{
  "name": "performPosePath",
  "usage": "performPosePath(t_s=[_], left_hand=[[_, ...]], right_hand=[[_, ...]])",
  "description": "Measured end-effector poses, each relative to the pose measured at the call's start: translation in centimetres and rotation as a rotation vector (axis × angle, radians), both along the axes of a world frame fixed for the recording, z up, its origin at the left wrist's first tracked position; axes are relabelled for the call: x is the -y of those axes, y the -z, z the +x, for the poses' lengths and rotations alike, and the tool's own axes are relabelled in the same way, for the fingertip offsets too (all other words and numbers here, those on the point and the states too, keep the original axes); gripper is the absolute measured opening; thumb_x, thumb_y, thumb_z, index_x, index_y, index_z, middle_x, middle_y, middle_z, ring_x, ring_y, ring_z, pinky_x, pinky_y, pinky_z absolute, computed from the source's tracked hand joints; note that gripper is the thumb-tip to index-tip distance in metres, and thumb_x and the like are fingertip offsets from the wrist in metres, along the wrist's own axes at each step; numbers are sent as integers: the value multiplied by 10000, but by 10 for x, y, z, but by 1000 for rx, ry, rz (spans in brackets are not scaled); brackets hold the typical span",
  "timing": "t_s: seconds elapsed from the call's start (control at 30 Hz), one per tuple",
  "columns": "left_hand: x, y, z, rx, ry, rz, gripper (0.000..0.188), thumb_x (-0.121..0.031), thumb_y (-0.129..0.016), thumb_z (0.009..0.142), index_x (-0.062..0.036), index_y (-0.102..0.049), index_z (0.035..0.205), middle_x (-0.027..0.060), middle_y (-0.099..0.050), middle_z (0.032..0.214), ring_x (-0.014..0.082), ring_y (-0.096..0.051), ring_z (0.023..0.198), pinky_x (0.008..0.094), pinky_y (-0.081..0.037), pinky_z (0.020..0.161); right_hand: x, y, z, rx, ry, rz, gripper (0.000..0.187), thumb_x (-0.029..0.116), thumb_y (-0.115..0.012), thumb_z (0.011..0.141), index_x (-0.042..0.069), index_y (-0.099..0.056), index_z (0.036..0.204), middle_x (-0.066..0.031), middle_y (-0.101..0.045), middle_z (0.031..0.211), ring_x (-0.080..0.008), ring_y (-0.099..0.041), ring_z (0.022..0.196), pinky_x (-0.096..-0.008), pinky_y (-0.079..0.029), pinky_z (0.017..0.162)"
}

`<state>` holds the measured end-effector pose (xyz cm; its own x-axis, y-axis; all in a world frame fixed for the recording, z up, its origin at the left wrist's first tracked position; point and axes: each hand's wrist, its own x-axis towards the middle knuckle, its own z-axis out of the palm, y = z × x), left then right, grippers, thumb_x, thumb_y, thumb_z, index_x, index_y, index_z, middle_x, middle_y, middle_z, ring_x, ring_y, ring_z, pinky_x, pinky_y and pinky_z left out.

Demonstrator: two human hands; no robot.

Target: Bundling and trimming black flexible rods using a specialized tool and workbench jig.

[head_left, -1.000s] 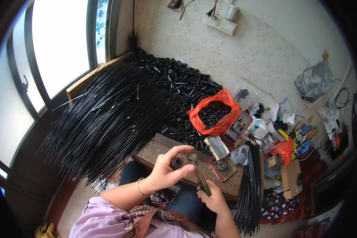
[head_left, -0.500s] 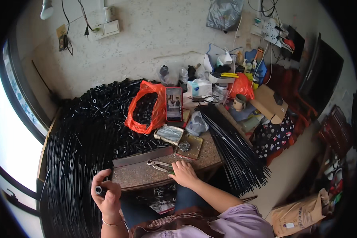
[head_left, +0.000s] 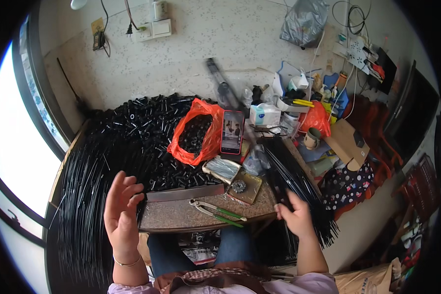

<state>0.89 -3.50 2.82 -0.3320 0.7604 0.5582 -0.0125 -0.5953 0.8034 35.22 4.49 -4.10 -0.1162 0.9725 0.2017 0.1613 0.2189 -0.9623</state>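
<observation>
My right hand (head_left: 295, 216) is closed round the lower end of a long dark rod (head_left: 229, 95), smeared by motion. It slants up and left, past the phone, and has a thicker black part near its top; its exact kind cannot be made out. On the left, my left hand (head_left: 121, 215) is raised beside the black rods with fingers apart and nothing visible in it. Between my hands, pincers with green handles (head_left: 219, 214) lie on the front of the speckled worktop (head_left: 174, 215), their jaws toward the left.
Short black tubes (head_left: 147, 132) are heaped behind a metal strip (head_left: 185, 192); long black rods (head_left: 83, 210) hang at the left, another bundle (head_left: 304, 186) lies right. An orange bag (head_left: 176, 147), a phone (head_left: 232, 132), a box of thin wires (head_left: 222, 168) and a tray (head_left: 253, 191) stand mid-table.
My right hand has left the pincers, moved right and now holds the long dark rod. The short black tube is gone from my left hand, whose fingers have spread. The view has shifted.
</observation>
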Motion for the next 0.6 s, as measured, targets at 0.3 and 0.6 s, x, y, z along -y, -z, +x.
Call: performPosePath(t_s=[0.3,0.6], left_hand=[[22,60,-44,-407,324,-464,392,-259,-636,823,32,-574,1078,106,-632,924,167,-606,854,287,-484,774],[28,100,-204,-1019,-763,-607,169,-160,-580,784,-38,-659,870,102,-649,803,237,-627,712,340,-484,703]], right_hand=[[-61,84,131,1098,366,35,443,169,-633,761,29,-524,1167,-191,-503,1159,-383,-443,1085,-432,-383,892],[-46,49,71,1203,425,-253,591,432,-457,883,65,-351,1334,-224,-456,1261,-369,-460,1126,-419,-368,929]])
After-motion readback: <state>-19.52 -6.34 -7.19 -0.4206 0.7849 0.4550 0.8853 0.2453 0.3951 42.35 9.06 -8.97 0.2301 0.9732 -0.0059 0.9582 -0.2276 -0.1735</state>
